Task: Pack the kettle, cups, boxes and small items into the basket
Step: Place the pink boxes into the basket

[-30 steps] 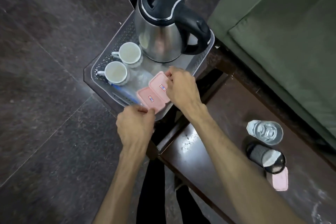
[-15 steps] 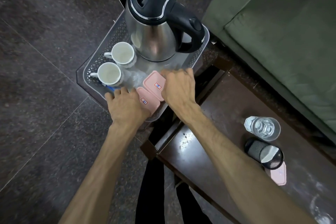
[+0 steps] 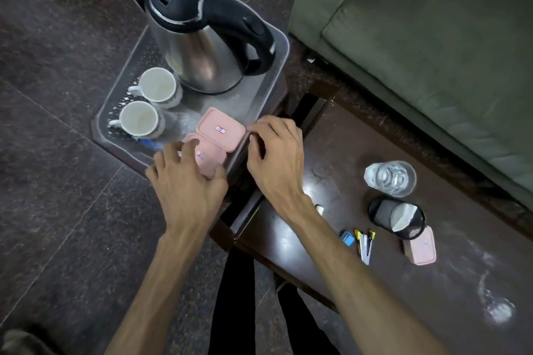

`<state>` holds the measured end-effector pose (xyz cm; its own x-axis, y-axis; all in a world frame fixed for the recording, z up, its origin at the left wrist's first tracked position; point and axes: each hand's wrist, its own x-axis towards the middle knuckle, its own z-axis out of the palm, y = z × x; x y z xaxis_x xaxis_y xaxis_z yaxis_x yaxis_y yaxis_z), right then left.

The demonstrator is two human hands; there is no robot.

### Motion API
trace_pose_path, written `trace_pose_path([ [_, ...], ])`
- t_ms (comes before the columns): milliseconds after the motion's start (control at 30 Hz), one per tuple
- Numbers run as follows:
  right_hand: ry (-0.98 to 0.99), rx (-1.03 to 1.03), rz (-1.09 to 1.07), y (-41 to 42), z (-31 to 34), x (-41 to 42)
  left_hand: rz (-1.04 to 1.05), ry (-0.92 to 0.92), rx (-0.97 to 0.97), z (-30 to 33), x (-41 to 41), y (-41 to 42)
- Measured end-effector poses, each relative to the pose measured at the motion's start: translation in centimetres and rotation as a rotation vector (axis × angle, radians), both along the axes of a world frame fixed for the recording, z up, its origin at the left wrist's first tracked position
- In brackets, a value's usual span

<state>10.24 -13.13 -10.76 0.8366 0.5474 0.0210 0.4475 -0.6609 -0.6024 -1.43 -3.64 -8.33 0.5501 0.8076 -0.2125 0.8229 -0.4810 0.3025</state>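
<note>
A grey see-through basket (image 3: 278, 66) stands on the floor. It holds a steel kettle with a black lid and handle (image 3: 202, 55), two white cups (image 3: 158, 84) (image 3: 139, 118), a blue item (image 3: 147, 142) and two pink boxes. The far pink box (image 3: 220, 130) overlaps the near pink box (image 3: 212, 157). My left hand (image 3: 184, 181) is over the near box with its fingers spread. My right hand (image 3: 277, 158) is at the basket's right rim, fingers curled, fingertips against the far box's edge.
On the dark wooden table (image 3: 317, 282) to the right are a glass of water (image 3: 390, 178), a black mesh holder (image 3: 396, 217), a third pink box (image 3: 421, 246), a yellow-black stapler (image 3: 365, 245) and a small blue item (image 3: 347, 238). A green sofa (image 3: 432, 52) stands behind.
My left hand's fingers have lifted and spread over the near box. My right hand has slid back to the basket's rim. The view has swung right, showing more of the table.
</note>
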Motion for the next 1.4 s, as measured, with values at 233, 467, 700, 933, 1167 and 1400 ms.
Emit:
trace_pose_path([
  [233, 0.127, 0.014, -0.333, -12.7, -0.4, -2.2, -0.246, -0.199, -0.165, 0.0, 1.3, -11.0],
  [467, 0.255, -0.061, -0.704, -26.7, -1.0, -2.8, -0.524, 0.026, -0.399, -2.9, 2.7, -23.1],
  [700, 0.239, -0.355, -0.839, -37.4, -3.9, -0.9, -0.545, 0.219, -0.429, -6.1, 3.0, -30.5],
  [933, 0.389, -0.509, -0.627, -40.3, -8.6, 1.2, -0.484, 0.173, -0.420, -7.1, 1.9, -31.9],
  [1167, 0.331, -0.234, -0.837, -39.3, -4.7, -0.2, -0.343, 0.049, -0.463, -5.4, 1.2, -30.8],
  [1400, 0.114, 0.061, -0.747, -30.9, 3.3, 0.6, -0.123, -0.270, -0.517, -1.7, 3.5, -26.7],
])
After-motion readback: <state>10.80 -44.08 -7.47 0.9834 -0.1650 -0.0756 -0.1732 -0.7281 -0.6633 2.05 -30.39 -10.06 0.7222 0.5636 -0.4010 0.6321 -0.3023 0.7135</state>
